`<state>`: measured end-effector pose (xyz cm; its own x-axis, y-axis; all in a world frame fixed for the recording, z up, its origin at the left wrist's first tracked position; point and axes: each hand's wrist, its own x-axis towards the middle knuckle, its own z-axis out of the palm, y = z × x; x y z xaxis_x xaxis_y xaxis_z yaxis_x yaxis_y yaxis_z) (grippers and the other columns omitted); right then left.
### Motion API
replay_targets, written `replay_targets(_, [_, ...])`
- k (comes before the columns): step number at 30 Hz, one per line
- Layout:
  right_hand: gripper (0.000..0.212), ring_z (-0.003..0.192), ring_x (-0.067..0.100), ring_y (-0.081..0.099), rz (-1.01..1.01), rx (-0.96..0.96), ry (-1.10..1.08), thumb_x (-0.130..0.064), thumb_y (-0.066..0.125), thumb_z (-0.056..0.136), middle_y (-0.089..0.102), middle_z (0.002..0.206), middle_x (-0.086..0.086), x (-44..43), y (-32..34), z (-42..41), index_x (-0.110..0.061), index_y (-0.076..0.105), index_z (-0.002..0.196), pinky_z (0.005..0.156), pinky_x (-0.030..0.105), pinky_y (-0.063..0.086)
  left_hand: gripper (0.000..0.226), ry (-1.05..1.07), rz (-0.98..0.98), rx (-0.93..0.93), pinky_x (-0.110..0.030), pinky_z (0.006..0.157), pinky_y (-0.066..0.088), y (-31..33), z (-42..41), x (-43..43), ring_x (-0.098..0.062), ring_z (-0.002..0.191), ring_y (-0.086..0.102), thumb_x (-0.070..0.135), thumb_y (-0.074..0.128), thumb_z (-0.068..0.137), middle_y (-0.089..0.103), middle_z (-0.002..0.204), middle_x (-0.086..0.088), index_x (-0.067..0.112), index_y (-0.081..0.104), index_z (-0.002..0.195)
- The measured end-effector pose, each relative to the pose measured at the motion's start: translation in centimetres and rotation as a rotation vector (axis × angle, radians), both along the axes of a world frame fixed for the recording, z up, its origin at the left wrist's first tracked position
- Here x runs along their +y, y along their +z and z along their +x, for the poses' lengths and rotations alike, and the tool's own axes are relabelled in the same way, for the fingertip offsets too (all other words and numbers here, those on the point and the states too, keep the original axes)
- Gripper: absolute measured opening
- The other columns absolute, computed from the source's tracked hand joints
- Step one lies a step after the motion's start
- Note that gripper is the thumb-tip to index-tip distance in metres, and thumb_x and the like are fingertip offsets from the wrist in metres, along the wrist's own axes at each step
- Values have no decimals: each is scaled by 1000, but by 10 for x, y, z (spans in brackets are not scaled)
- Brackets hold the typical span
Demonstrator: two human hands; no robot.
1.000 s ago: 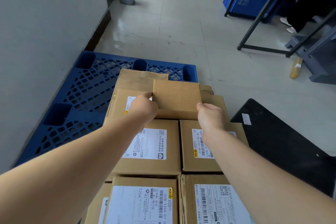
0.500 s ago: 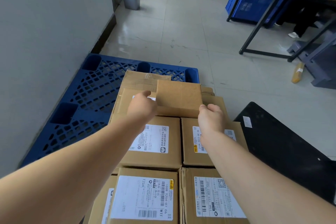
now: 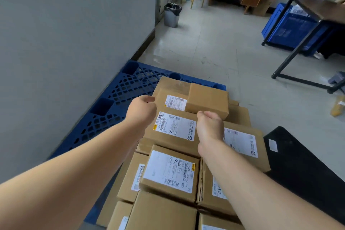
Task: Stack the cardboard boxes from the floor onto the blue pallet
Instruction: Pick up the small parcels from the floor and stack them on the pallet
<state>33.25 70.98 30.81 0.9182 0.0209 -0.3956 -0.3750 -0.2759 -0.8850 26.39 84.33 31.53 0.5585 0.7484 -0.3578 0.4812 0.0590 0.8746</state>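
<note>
The box sat atop the stack on the pallet, overlapping a labelled carton, while the left hand and right hand hung loosely curled and empty just beside it, so a stray knuckle could knock it askew.

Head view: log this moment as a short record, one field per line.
pallet: blue pallet, beside the grey wall, its left part bare
stack: cardboard boxes in more than one layer on the pallet's right side
top box: plain box, lying on a labelled box at the stack's far end
left hand: beside the labelled box's left edge, fingers loosely curled, holds nothing
right hand: at the plain box's near face; contact cannot be told
floor: black mat right of the stack
</note>
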Motion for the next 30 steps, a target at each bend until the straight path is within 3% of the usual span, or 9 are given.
replay_targets(2, [18, 90, 16, 56, 8, -9, 41, -27, 53, 95, 61, 106, -5, 5, 4, -18, -23, 58, 111, 74, 30, 41, 36, 42, 5, -31, -40, 96, 50, 6, -21, -1, -23, 108, 60, 7, 46, 93, 63, 121, -6, 17, 61, 125])
replay_targets(5, [7, 74, 7, 51, 17, 1, 106, -25, 53, 94, 57, 90, -12, 13, 9, -43, -27, 56, 100, 67, 26, 38, 32, 114, -25, -65, -34, 84, 55, 14, -54, 0, -21, 100, 62, 7, 47, 95, 65, 113, -5, 16, 63, 122])
replay_targets(10, [13, 77, 6, 49, 19, 23, 272, -22, 49, 96, 57, 98, -6, 39, 17, -97, -24, 57, 107, 55, 21, 33, 30, 244, -95, -79, -32, 84, 54, 13, -126, 15, -20, 99, 63, 8, 46, 96, 66, 104, -4, 15, 63, 119])
replay_targets(14, [10, 86, 17, 54, 8, 18, 386, -21, 49, 94, 61, 101, -1, 69, 12, -148, -26, 57, 99, 62, 24, 40, 27, 353, -136, -72, -31, 83, 54, 5, -189, 33, -20, 99, 64, 9, 46, 95, 66, 104, -4, 15, 64, 115])
replay_targets(19, [18, 67, 15, 43, 21, 39, 524, -17, 48, 92, 53, 81, -3, 111, 0, -221, -22, 62, 102, 53, 25, 34, 22, 488, -169, -92, -30, 81, 54, -9, -270, 61, -20, 96, 64, 11, 47, 95, 66, 96, -3, 15, 64, 108])
replay_targets(22, [24, 56, 12, 33, -2, 45, 606, -13, 44, 90, 39, 66, -7, 132, -5, -268, -27, 48, 71, 46, 22, 26, 18, 566, -177, -98, -30, 78, 53, -18, -324, 75, -20, 89, 62, 12, 47, 95, 64, 89, -2, 16, 64, 101])
replay_targets(24, [34, 53, 11, 28, -9, 38, 652, -12, 43, 89, 34, 63, -8, 144, -6, -303, -30, 34, 62, 45, 22, 24, 17, 612, -181, -99, -30, 77, 52, -24, -363, 83, -20, 86, 62, 13, 47, 95, 64, 87, -3, 16, 63, 99])
replay_targets(27, [28, 56, 12, 33, -9, 41, 708, -15, 47, 90, 39, 66, -7, 160, -11, -356, -26, 41, 66, 50, 23, 30, 18, 689, -195, -95, -29, 73, 50, -30, -421, 92, -20, 84, 60, 12, 47, 95, 62, 84, -3, 14, 64, 102])
replay_targets(30, [11, 65, 12, 43, 2, 29, 767, -19, 51, 92, 51, 75, -5, 175, -16, -411, -18, 56, 82, 57, 23, 39, 19, 755, -203, -116, -24, 62, 44, -30, -480, 97, -20, 78, 54, 9, 45, 95, 59, 84, -5, 11, 62, 103])
